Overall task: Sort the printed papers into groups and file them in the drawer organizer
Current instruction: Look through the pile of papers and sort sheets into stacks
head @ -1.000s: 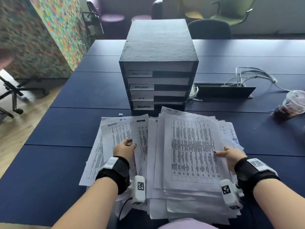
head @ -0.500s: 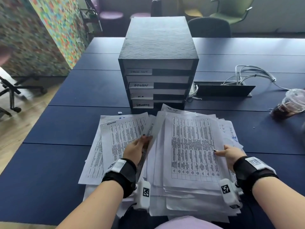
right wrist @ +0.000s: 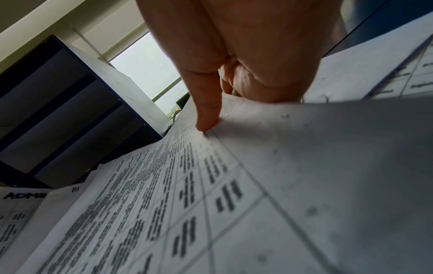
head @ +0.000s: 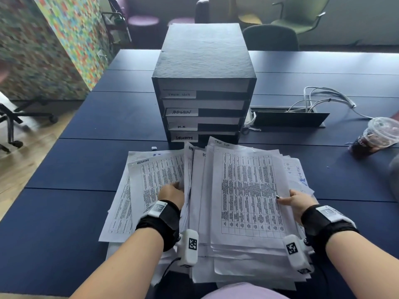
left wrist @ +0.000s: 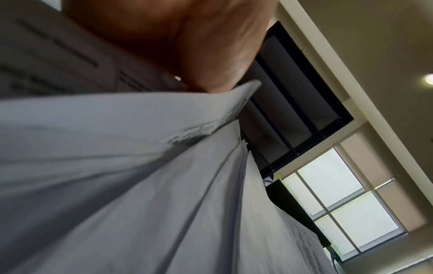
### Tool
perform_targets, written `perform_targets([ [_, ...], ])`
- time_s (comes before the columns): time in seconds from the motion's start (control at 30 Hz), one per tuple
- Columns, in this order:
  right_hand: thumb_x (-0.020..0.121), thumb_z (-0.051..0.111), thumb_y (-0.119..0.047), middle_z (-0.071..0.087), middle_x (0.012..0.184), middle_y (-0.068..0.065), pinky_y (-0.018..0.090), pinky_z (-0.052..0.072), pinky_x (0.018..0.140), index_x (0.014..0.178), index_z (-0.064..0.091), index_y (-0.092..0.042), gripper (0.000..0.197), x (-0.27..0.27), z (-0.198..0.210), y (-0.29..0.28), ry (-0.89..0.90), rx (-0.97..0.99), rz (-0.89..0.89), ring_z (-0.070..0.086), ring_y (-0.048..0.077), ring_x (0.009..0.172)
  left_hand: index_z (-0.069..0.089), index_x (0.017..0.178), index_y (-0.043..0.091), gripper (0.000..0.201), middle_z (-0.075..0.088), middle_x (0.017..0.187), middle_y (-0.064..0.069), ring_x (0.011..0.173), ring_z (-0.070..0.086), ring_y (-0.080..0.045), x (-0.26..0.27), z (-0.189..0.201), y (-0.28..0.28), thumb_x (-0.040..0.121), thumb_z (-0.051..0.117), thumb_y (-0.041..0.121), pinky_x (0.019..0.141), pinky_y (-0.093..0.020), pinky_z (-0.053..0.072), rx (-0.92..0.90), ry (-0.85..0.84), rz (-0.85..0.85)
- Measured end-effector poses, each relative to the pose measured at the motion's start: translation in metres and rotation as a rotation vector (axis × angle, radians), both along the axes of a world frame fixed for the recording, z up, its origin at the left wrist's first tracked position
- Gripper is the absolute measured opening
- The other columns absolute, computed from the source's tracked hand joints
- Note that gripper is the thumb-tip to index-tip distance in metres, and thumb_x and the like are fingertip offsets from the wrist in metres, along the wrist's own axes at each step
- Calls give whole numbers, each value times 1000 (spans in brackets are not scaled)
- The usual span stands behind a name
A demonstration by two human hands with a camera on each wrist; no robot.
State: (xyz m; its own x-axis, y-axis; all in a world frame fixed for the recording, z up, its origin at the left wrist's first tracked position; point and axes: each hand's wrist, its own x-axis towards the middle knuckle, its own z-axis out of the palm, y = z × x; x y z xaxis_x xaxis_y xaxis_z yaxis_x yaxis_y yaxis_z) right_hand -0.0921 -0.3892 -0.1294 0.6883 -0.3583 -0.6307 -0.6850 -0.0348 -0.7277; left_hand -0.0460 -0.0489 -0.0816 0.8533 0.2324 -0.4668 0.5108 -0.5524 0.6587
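Note:
A thick, loose stack of printed papers [head: 248,190] lies on the dark blue table [head: 75,165], its top sheet headed "TASK LIST". Sheets marked "ADMIN" [head: 159,175] are spread to its left. My left hand [head: 171,194] reaches in at the stack's left edge, which stands raised; its fingers are hidden among the sheets. My right hand [head: 296,200] pinches the stack's right edge, with one finger [right wrist: 207,111] pressed on the top sheet [right wrist: 234,204]. Just behind the papers stands the black drawer organizer [head: 205,61], with labelled slots including "ADMIN".
An iced drink in a plastic cup [head: 375,137] stands at the right. A cable box [head: 289,119] with white cables [head: 323,98] sits right of the organizer. Chairs [head: 269,37] line the far side of the table. A small white scrap [head: 153,148] lies by the papers.
My left hand has left the ADMIN sheets, moved right and gone in at the main stack's left edge, which now stands raised. My right hand has kept its hold.

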Motion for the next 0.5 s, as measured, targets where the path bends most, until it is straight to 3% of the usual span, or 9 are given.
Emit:
perform_targets([
  [0.1, 79, 61, 11, 65, 90, 18, 56, 40, 100, 86, 60, -3, 16, 0, 0, -1, 2, 6, -2, 59, 38, 98, 61, 123, 14, 34, 66, 115, -10, 105, 60, -30, -7, 5, -3, 93, 45, 8, 89, -32, 44, 91, -112, 15],
  [0.17, 79, 61, 11, 65, 89, 17, 55, 40, 100, 86, 60, -3, 16, 0, 2, 0, -1, 3, -4, 59, 37, 97, 60, 120, 14, 36, 67, 110, -10, 98, 61, -30, -8, 10, -1, 90, 43, 3, 81, -32, 45, 163, -214, 5],
  [0.23, 80, 59, 12, 64, 90, 18, 56, 41, 99, 89, 60, -2, 17, 1, 2, 0, -6, 12, -5, 58, 36, 95, 60, 118, 14, 31, 68, 107, -11, 91, 61, -29, -7, 14, 5, 93, 43, 7, 76, -31, 45, 183, -323, 29],
  [0.3, 80, 60, 11, 64, 95, 21, 56, 42, 98, 93, 60, -2, 19, 1, 1, 1, -4, 7, -4, 59, 39, 97, 58, 122, 12, 30, 67, 110, -12, 94, 62, -31, -5, 17, 15, 97, 43, 13, 79, -34, 49, 150, -395, 96],
  [0.4, 78, 64, 8, 65, 102, 23, 56, 43, 98, 93, 61, -4, 19, 1, -2, -2, -6, -15, 8, 60, 41, 102, 60, 103, 14, 17, 63, 85, -11, 72, 56, -28, 1, 16, 35, 97, 45, 11, 57, -27, 41, 98, -442, 174],
  [0.5, 79, 63, 8, 65, 100, 21, 55, 43, 98, 100, 61, -1, 23, 1, -2, -2, -3, 2, 4, 60, 39, 100, 59, 90, 11, 13, 52, 67, -7, 63, 46, -27, 8, 13, 57, 96, 49, 17, 54, -29, 31, 56, -482, 231],
])
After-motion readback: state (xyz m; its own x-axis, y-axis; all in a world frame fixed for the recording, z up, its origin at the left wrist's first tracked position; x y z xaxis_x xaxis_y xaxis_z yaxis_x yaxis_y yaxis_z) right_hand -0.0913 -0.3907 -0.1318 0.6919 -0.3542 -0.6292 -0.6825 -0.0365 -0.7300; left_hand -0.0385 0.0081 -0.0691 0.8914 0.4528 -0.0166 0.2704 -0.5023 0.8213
